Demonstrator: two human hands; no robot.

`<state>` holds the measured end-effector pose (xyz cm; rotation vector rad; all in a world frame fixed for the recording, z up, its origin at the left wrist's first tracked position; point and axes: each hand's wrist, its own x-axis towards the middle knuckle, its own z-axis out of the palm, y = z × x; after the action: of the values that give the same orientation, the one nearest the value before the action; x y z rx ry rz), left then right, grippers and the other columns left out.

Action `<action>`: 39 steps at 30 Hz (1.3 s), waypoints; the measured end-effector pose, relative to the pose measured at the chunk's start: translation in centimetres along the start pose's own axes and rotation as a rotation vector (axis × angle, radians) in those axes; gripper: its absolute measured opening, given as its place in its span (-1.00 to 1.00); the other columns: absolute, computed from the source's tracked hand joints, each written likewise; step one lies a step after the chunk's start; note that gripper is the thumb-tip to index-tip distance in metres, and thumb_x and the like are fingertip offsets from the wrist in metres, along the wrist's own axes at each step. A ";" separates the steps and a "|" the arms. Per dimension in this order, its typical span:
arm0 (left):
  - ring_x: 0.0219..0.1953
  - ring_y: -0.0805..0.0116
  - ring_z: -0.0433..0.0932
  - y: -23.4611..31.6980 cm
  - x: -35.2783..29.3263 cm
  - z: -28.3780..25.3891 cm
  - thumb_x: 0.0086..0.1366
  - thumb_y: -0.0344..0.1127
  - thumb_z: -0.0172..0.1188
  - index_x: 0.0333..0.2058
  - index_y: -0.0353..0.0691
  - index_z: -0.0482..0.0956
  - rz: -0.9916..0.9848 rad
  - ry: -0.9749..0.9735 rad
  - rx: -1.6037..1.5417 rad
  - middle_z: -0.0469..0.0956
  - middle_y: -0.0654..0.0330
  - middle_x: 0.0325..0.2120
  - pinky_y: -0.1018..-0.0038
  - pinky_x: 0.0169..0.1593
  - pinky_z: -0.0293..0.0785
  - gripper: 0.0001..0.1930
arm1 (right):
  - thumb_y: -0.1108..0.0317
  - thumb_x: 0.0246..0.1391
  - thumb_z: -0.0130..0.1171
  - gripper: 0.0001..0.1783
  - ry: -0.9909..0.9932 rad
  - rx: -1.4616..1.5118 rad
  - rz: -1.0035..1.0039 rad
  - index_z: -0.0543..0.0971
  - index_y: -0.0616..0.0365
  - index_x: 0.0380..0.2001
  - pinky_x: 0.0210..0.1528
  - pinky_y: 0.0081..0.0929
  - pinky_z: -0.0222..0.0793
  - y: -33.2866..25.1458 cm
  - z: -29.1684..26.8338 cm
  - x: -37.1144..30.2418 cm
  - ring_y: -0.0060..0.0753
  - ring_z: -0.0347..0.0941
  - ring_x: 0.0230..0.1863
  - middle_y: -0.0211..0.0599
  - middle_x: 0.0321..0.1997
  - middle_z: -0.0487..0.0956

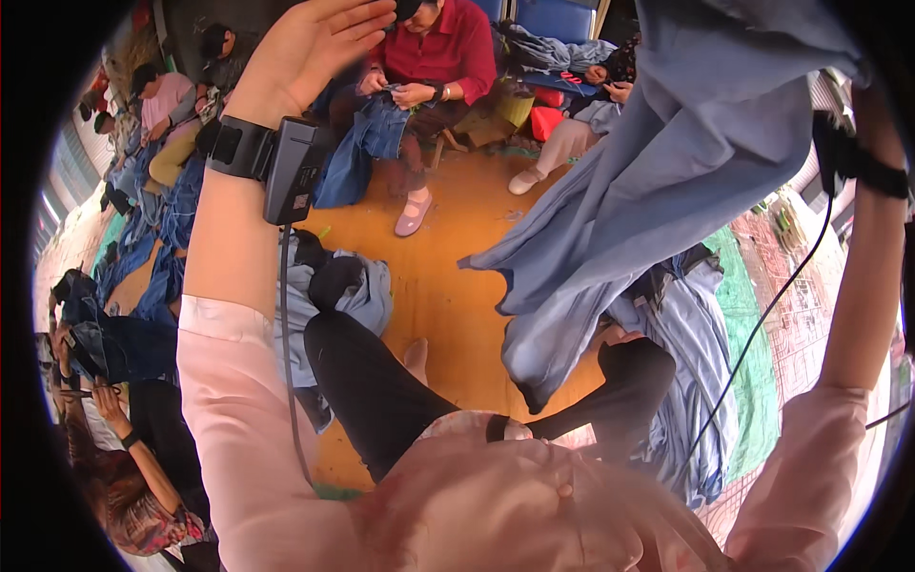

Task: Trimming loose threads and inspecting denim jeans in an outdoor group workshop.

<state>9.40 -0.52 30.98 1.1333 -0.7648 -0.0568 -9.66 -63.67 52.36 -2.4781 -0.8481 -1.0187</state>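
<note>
- Fingers of the left hand (315, 43) are spread and loose, grasping nothing; the right hand is outside the picture past the wrist strap (858, 162), so its state I cannot tell.
- Light blue garment (658, 191) hangs from approx. 1 o'clock, long axis going down to 6 o'clock, near the raised right arm; the left hand is at 11 o'clock, well apart from it.
- Count: 1 garment lifted, 1 pile of blue cloth (686, 334) under it, 1 grey-blue bundle (334, 286) at 9 o'clock of the knees.
- 1 wrist device (291, 167) w/ cable on the left arm.
</note>
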 end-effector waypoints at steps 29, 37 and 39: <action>0.33 0.15 0.16 -17.7 -0.5 17.6 0.13 0.13 0.32 0.34 -0.38 -0.09 -0.007 -0.368 -0.070 0.13 -0.08 0.30 0.38 0.28 0.18 0.05 | 0.21 0.24 0.02 -0.47 -0.106 -0.321 0.362 0.35 0.32 0.17 0.08 -0.49 0.40 -20.8 15.5 -3.8 -0.36 0.48 0.04 -0.21 0.07 0.51; 0.15 0.04 0.41 -23.2 -11.2 30.1 -0.07 -0.13 0.48 0.34 -0.23 -0.01 -0.294 -0.873 0.095 0.42 -0.16 0.06 0.37 0.17 0.31 0.07 | 0.21 0.24 0.01 -0.47 0.151 -0.089 0.604 0.35 0.32 0.17 0.07 -0.49 0.41 -19.6 15.4 -10.5 -0.37 0.48 0.03 -0.21 0.06 0.51; 0.04 0.07 0.46 -25.2 -11.8 29.9 -0.07 -0.17 0.47 0.22 -0.25 0.15 -0.261 -0.626 0.162 0.47 -0.07 -0.07 0.35 0.10 0.36 -0.08 | 0.21 0.24 0.01 -0.47 0.210 -0.010 0.664 0.35 0.32 0.17 0.06 -0.49 0.41 -19.0 16.3 -12.6 -0.37 0.48 0.03 -0.21 0.06 0.51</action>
<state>-8.36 -30.76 10.01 1.3834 -1.1820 -0.6005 -20.38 -45.98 33.46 -2.3345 0.0583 -0.9923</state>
